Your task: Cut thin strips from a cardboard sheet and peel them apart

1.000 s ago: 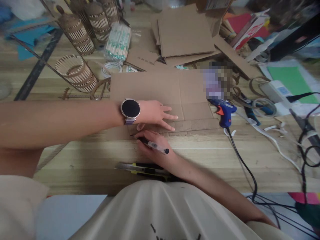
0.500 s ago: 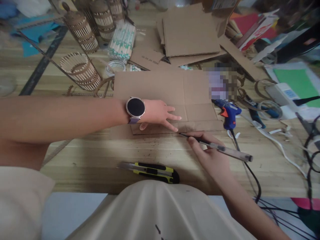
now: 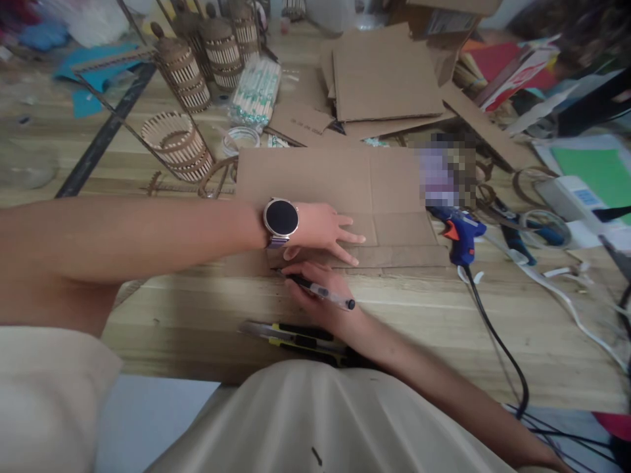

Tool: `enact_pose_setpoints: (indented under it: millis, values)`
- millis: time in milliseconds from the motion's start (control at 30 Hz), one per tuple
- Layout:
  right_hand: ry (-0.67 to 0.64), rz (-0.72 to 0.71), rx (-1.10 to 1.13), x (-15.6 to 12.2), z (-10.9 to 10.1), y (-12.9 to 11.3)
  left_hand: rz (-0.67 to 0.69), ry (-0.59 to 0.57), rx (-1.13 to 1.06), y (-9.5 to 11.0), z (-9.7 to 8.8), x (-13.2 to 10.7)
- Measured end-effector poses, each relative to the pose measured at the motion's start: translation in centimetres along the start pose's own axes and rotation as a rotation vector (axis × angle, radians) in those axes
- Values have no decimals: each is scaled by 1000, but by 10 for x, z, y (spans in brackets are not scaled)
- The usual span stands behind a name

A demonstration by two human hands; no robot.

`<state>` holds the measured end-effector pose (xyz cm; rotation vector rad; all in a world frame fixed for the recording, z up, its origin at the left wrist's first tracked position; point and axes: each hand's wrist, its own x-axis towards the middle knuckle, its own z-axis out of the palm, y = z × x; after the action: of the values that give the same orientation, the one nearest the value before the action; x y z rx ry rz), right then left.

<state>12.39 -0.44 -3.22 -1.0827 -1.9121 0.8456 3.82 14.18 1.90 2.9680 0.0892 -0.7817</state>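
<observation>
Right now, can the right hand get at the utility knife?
Probably yes: the utility knife lies on the table just below that wrist, with nothing on top of it. Only catch: the right hand is gripping a pen, so its grip is taken.

A pale wooden plank desk (image 3: 424, 341) filled the view under soft, even light; below its near edge, at the left, grey-blue floor (image 3: 148, 420) showed.

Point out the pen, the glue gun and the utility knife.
pen (image 3: 323, 292): head view, clear barrel.
glue gun (image 3: 461, 231): head view, blue body.
utility knife (image 3: 294, 336): head view, yellow handle.
</observation>
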Motion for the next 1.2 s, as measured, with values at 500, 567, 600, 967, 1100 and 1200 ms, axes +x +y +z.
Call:
enact_pose_setpoints:
  millis: [500, 567, 600, 967, 1100, 1200]
  values:
    - [94, 205, -127, -27, -58, 0, -20, 26, -93, 2, -2, -3]
    - [144, 267, -193, -40, -83, 4, -25, 93, -167, -1, 1, -2]
    - [181, 317, -236, -48, -97, 7, -27, 108, -174, -2, 3, -1]
    - [66, 105, -669, -59, -176, 34, -34, 36, -29, 2, 1, -8]
    - [-152, -53, -716, -38, -178, 66, -207, 252, -132, 14, 9, -47]
    - [-161, -88, -724, -33, -180, 80, -481, 408, -151, 37, 26, -88]
